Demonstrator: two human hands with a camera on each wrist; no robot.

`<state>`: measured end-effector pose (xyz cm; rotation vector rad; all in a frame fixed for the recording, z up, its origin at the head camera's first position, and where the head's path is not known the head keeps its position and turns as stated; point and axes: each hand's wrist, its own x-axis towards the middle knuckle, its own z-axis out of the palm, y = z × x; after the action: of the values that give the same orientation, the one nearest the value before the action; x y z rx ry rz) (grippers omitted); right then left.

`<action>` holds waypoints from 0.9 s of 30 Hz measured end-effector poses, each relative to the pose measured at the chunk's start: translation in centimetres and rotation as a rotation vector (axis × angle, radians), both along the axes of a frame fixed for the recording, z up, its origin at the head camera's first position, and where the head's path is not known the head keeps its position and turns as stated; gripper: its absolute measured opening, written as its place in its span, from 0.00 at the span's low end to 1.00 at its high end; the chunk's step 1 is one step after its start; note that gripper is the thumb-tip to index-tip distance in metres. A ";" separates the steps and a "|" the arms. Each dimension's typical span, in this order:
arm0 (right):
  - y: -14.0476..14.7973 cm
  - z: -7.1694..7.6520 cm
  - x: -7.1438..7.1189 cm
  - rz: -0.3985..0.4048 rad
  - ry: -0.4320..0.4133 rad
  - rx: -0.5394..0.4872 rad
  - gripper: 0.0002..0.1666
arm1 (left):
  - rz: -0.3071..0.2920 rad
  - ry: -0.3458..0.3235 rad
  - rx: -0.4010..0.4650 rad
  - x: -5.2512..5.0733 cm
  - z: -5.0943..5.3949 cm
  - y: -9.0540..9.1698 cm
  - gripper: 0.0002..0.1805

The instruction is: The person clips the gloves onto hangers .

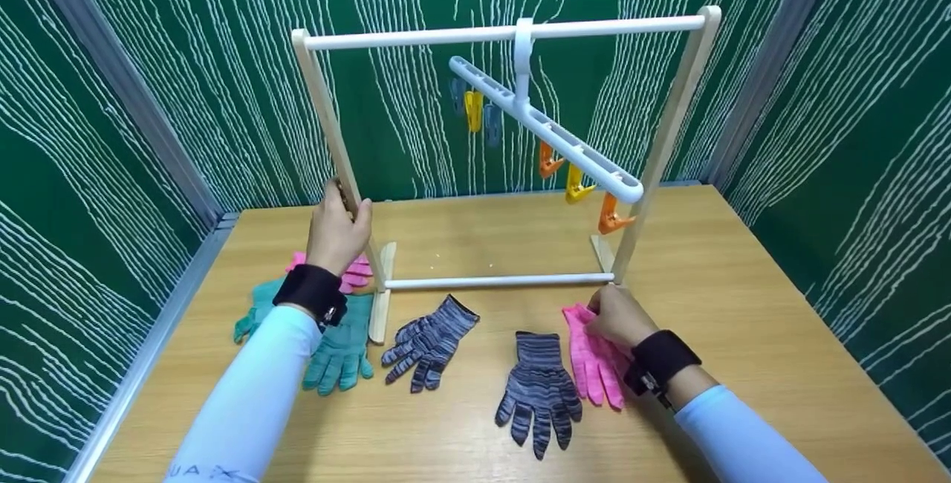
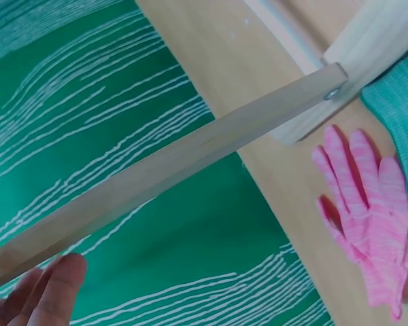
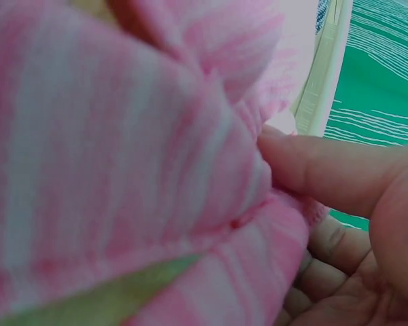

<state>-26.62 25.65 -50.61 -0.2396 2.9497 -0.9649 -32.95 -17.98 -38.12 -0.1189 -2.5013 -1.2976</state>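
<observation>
A wooden rack [image 1: 453, 39] stands on the table, and my left hand [image 1: 338, 229] grips its left post [image 1: 327, 115]; in the left wrist view the fingertips [image 2: 62, 282] lie against that post [image 2: 190, 153]. At the rack's right foot my right hand [image 1: 622, 316] pinches the cuff of a pink glove [image 1: 594, 364], whose fingers point toward the front edge. The right wrist view has the thumb [image 3: 319, 166] pressed on the bunched pink fabric [image 3: 122, 156]. From the top bar hangs a light blue hanger [image 1: 553, 130] with orange, yellow and blue clips.
Two grey striped gloves [image 1: 435, 342] [image 1: 540, 394] lie in front of the rack. Teal gloves [image 1: 342, 345] and another pink glove [image 1: 356, 272] lie by its left foot. The lower white bar [image 1: 498, 281] spans the feet. Green walls [image 1: 252, 96] surround the table [image 1: 743, 305].
</observation>
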 end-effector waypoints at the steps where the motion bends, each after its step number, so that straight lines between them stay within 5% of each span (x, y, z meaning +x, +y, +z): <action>1: 0.0 0.0 0.0 -0.003 -0.001 0.002 0.05 | 0.001 0.021 0.012 0.1 0.1 0.0 0.33; 10: -0.1 -0.2 -0.1 -0.008 -0.004 -0.013 0.06 | 0.093 0.307 -0.012 1.3 0.9 0.4 0.34; 21: 0.6 -1.4 -0.5 0.039 0.095 -0.024 0.07 | 0.126 0.480 -0.034 2.5 1.9 1.3 0.30; 27: 0.9 -2.0 -0.8 0.045 0.100 -0.041 0.08 | 0.048 0.535 -0.015 3.4 2.5 2.7 0.27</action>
<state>-27.41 26.58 -52.66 -0.3636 3.0013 -1.0381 -29.55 -15.26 -35.60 -0.3561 -2.0427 -1.0558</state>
